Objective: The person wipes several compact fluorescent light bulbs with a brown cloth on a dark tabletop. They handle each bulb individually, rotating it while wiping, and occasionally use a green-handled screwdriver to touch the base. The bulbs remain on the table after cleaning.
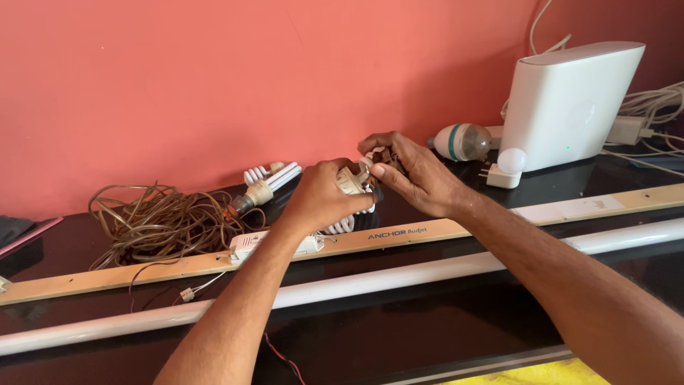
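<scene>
My left hand (322, 196) grips a white spiral lamp (345, 224) by its cream base (351, 180), the coils pointing down toward the black table (399, 335). My right hand (413, 171) pinches a small brown holder (377, 155) at the top of that base. Both hands meet above a long wooden batten (107, 276) with a white fitting (246, 244) on it.
A long white tube light (442, 267) lies in front of the batten. A tangle of brown wire (153, 217) and a second lamp with straight white tubes (267, 184) lie at the left. A white box device (573, 100), a clear-domed bulb (463, 141), a small round night light (507, 165) and white cables (652, 107) stand at the right.
</scene>
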